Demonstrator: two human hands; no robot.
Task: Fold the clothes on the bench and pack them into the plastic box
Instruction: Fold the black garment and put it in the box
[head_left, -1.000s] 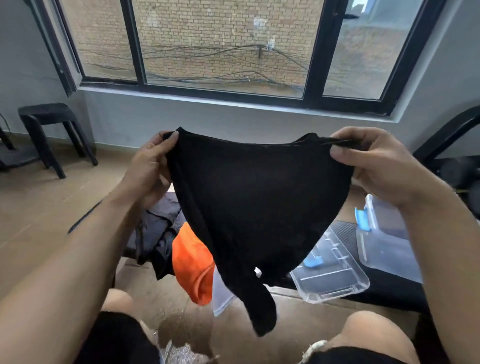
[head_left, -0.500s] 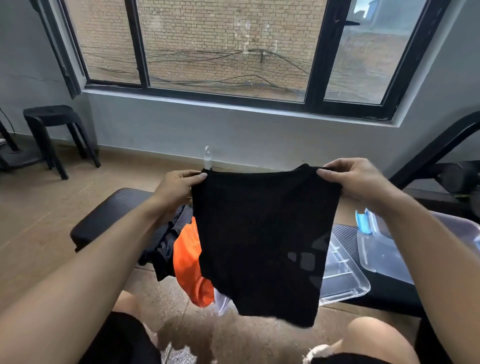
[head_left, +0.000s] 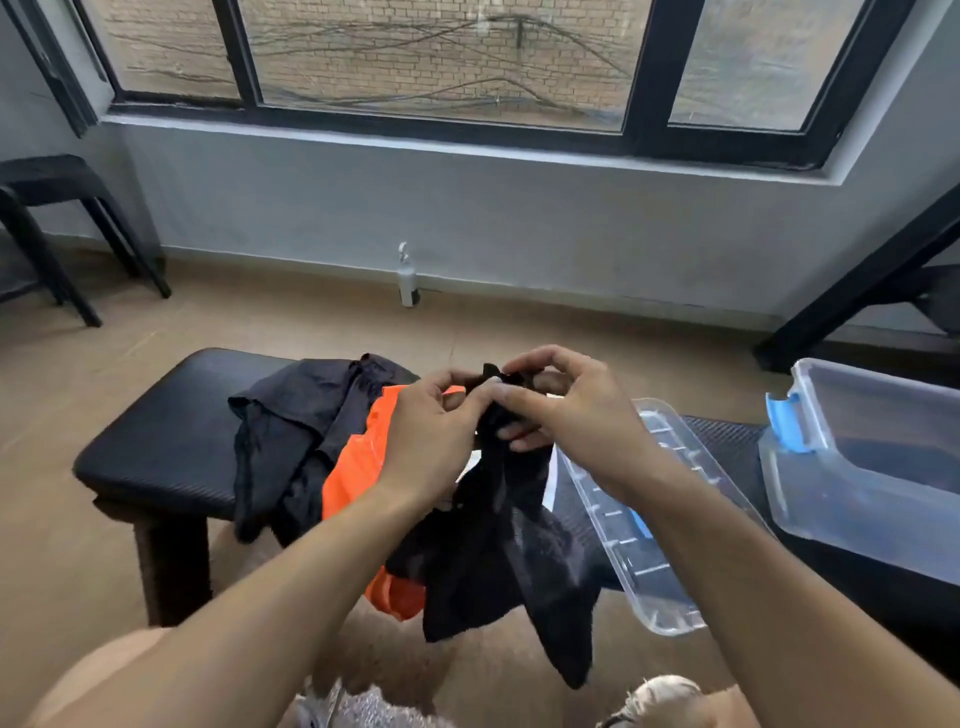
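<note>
A black garment (head_left: 511, 551) hangs bunched from both my hands above the black bench (head_left: 156, 452). My left hand (head_left: 431, 436) and my right hand (head_left: 566, 410) meet over the bench's middle, and both pinch the garment's top edge together. Its lower part dangles past the bench's front edge toward my knees. On the bench lie a dark crumpled garment (head_left: 296, 426) and an orange garment (head_left: 358, 467) beside it, partly hidden by my left arm. The clear plastic box (head_left: 857, 499) with a blue latch (head_left: 789, 421) stands on the bench at the right.
The box's clear lid (head_left: 644, 519) lies on the bench between my hands and the box. A black stool (head_left: 57, 223) stands at the far left. A white bottle (head_left: 408, 278) sits on the floor by the wall. A black frame (head_left: 862, 280) slants at the right.
My hands have come down and together, from holding the black garment spread wide to gathering its two top corners in the middle. The cloth now hangs bunched instead of flat.
</note>
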